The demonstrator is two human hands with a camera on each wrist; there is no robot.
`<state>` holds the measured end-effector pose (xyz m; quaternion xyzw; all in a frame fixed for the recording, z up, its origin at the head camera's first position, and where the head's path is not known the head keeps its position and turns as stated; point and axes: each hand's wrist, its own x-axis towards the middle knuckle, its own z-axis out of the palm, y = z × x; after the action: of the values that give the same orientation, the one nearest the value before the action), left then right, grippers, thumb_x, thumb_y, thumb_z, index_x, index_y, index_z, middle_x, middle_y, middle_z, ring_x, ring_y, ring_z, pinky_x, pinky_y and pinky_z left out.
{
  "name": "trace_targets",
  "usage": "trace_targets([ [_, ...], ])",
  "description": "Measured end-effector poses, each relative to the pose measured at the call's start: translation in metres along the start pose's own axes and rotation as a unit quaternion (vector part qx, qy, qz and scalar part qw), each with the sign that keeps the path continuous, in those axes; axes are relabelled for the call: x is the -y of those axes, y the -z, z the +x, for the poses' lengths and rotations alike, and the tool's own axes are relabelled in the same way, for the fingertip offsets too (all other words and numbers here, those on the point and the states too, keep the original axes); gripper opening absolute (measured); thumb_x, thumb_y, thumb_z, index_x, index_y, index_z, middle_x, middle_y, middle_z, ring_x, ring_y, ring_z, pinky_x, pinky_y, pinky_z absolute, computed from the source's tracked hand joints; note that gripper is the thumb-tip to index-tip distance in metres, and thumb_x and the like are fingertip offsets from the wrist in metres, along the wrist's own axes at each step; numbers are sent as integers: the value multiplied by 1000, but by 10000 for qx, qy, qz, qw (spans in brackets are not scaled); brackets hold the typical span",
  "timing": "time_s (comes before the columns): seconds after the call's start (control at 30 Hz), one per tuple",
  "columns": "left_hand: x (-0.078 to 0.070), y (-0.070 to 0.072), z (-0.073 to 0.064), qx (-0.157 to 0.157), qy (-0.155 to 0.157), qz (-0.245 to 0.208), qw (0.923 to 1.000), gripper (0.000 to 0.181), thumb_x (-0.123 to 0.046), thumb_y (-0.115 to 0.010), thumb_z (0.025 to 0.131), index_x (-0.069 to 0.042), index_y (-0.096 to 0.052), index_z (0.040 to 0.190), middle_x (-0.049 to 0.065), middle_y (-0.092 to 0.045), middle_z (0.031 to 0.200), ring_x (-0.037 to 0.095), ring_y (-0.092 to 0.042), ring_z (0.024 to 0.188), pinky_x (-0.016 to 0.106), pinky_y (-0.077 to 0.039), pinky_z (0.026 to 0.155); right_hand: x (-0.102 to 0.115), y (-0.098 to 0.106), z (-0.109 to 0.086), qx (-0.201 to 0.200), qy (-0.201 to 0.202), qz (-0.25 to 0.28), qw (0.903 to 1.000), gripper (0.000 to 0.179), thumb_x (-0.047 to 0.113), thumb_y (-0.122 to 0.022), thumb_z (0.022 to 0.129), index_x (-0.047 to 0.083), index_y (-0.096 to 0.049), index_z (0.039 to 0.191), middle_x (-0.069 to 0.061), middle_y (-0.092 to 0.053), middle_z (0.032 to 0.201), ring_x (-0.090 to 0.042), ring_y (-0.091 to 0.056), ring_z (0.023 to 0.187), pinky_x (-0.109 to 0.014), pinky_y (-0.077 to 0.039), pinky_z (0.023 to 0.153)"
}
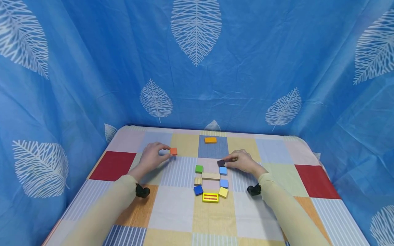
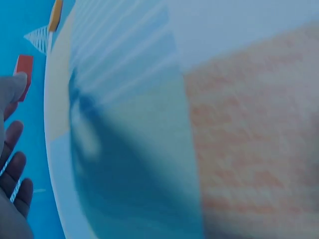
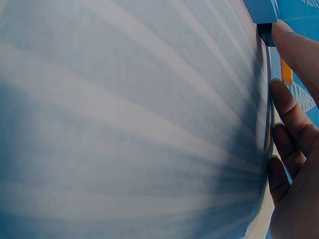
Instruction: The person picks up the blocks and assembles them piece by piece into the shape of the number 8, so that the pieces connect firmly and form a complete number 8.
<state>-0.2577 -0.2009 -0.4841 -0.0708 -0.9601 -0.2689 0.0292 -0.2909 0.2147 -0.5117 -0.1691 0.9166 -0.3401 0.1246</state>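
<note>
My left hand (image 1: 153, 156) pinches a red-orange block (image 1: 173, 151) between thumb and fingertips, left of the block arrangement. In the left wrist view that block (image 2: 26, 67) shows at the thumb tip, the other fingers loosely bent below. The right hand (image 1: 242, 161) has thumb and finger on a black block (image 1: 220, 163), which sits just behind a light blue block (image 1: 223, 171). Another light blue block (image 1: 224, 183) lies nearer. The right wrist view shows the thumb against the black block (image 3: 265, 34). A green block (image 1: 199, 169) stands opposite, with a long wooden block (image 1: 211, 176) between the two sides.
A striped wooden block (image 1: 198, 181), dark blue block (image 1: 198, 190), yellow block with red lines (image 1: 210, 197) and pale yellow block (image 1: 223, 192) form the near part of the arrangement. An orange block (image 1: 210, 140) lies toward the far table edge. Blue leaf-print curtains (image 1: 197, 85) surround the patchwork-covered table (image 1: 172, 208).
</note>
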Motion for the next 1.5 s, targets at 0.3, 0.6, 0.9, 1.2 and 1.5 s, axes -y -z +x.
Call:
trace_targets([
  [0.3, -27, -13, 14, 470, -763, 431, 9950, 30, -36, -75, 93, -25, -74, 121, 1, -65, 122, 29, -50, 119, 53, -38, 104, 1, 0, -1, 1, 11, 58, 10000, 23, 36, -79, 91, 30, -80, 113, 6, -66, 108, -23, -44, 106, -47, -28, 92],
  [0.6, -44, -28, 28, 905, -1259, 775, 9849, 27, -37, -75, 93, -29, -76, 119, -3, -65, 120, 23, -51, 117, 48, -38, 104, -1, -1, -2, -13, 51, 2, 10000, 23, 35, -79, 91, 29, -79, 114, 7, -67, 109, -22, -44, 105, -47, -29, 92],
  [0.9, -65, -41, 42, 1196, -1530, 1166, 9740, 27, -40, -76, 93, -32, -76, 119, -7, -66, 122, 19, -52, 116, 42, -40, 103, -3, -1, 0, -43, 128, -96, 9999, 23, 35, -79, 91, 30, -80, 114, 8, -67, 107, -22, -45, 105, -46, -30, 92],
  [1.2, -74, -49, 51, 1500, -1924, 1216, 9621, 28, -36, -75, 95, -28, -75, 122, -4, -65, 124, 22, -53, 119, 45, -41, 103, -2, 1, 1, -19, 77, -166, 9998, 23, 35, -78, 92, 31, -79, 114, 7, -67, 110, -23, -45, 110, -47, -33, 93],
  [1.5, -75, -52, 54, 1687, -1831, 1182, 9613, 28, -37, -74, 95, -29, -75, 122, -5, -64, 124, 20, -53, 115, 42, -41, 102, 0, 2, 1, -18, 119, -178, 9998, 23, 35, -77, 92, 30, -79, 115, 6, -67, 112, -24, -45, 113, -48, -33, 93],
])
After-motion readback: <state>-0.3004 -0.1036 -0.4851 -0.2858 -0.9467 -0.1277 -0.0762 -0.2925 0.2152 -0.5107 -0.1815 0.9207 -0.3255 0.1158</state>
